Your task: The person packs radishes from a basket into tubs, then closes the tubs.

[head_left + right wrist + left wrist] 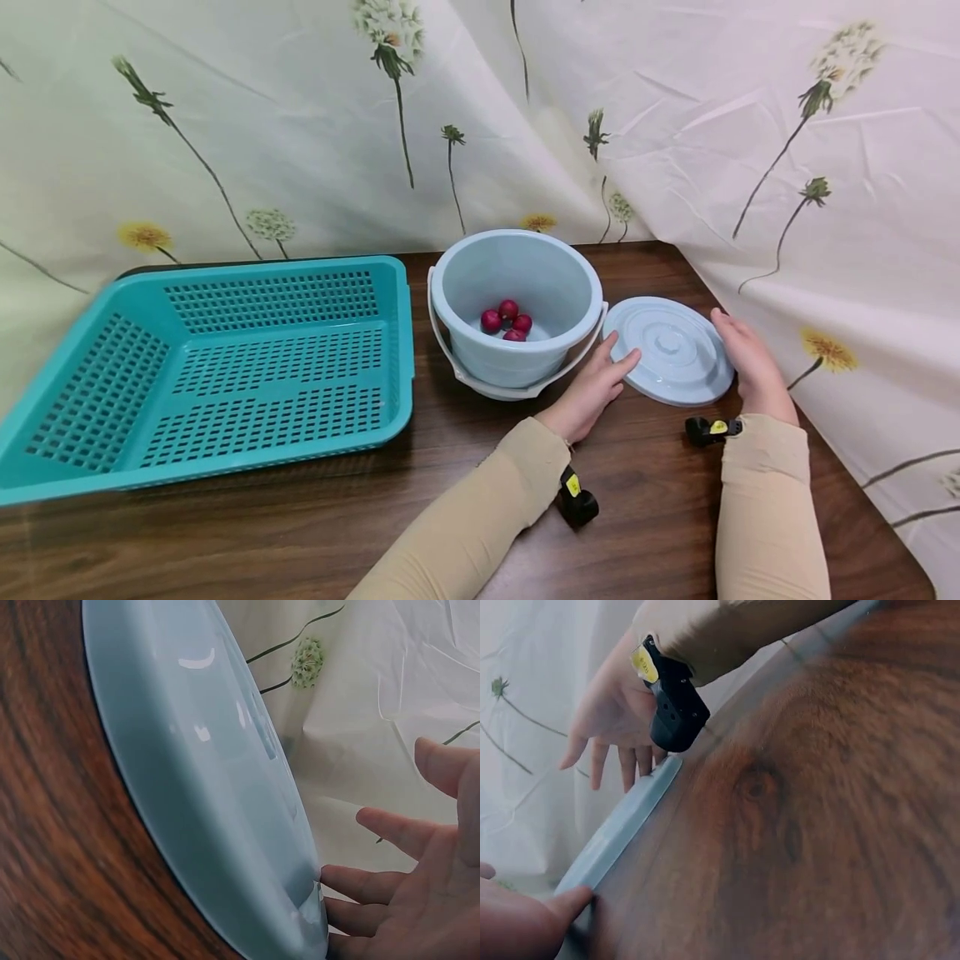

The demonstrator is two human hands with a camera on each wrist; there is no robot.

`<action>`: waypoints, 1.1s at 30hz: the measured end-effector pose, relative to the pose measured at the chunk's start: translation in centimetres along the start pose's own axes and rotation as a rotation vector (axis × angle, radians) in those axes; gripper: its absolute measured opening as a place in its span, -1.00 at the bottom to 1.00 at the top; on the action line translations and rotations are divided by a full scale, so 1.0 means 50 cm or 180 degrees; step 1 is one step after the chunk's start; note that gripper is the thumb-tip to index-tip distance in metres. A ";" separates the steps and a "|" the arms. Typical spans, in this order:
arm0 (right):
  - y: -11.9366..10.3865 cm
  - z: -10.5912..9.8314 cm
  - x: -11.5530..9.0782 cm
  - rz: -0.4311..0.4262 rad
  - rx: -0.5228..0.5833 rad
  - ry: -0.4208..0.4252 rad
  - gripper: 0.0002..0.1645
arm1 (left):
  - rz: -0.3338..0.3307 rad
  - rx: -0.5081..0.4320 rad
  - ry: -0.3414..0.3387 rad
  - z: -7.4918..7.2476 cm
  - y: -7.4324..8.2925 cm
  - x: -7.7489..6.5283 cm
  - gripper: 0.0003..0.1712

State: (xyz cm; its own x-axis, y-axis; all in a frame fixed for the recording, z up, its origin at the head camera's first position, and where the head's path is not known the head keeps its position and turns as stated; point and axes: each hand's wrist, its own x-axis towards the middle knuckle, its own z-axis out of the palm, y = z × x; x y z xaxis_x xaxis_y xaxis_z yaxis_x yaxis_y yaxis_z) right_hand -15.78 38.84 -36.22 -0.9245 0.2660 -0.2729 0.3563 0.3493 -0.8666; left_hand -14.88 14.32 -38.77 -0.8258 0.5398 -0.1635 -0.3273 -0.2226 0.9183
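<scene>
A round pale blue lid [671,354] lies on the table, with a raised ring in its middle. My left hand [588,392] is at its left edge, fingers extended and thumb spread toward the lid. On the opposite side my right hand [753,367] stands with spread, relaxed fingers. In the right wrist view the lower fingertips of the right hand [420,900] are right at the rim of the lid [187,780]. The left wrist view shows the left thumb at the rim. Beside the left hand stands a pale blue bucket [502,362], its handle lowered.
Several small dark red round things [507,310] lie inside the bucket. A large teal perforated basket [406,350] occupies the left of the dark wooden table [645,533]. A white cloth with dandelion prints [300,108] hangs behind and along the right edge.
</scene>
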 end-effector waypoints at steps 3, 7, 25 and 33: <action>0.002 -0.003 0.000 -0.0057 0.0009 -0.0006 0.01 | -0.0002 -0.0036 -0.0055 0.004 -0.001 0.000 -0.16; 0.005 -0.003 0.002 0.0030 0.0120 -0.0005 0.01 | 0.0003 -0.0063 -0.0113 0.002 -0.004 -0.001 -0.16; -0.018 0.006 -0.010 0.0200 0.0533 0.0734 -0.04 | 0.0051 -0.0567 -0.0143 -0.015 -0.005 0.003 -0.30; -0.039 0.004 -0.016 0.0193 0.0632 0.1005 -0.14 | 0.0021 -0.0730 -0.0193 -0.008 0.000 -0.001 -0.27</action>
State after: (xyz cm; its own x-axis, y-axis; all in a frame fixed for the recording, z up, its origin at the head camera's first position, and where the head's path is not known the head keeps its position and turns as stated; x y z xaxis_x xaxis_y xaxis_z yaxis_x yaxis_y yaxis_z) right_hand -15.77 37.78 -34.38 -0.8043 0.5556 -0.2107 0.3472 0.1517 -0.9255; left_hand -15.02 13.97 -38.92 -0.8014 0.5840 -0.1295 -0.4236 -0.4011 0.8122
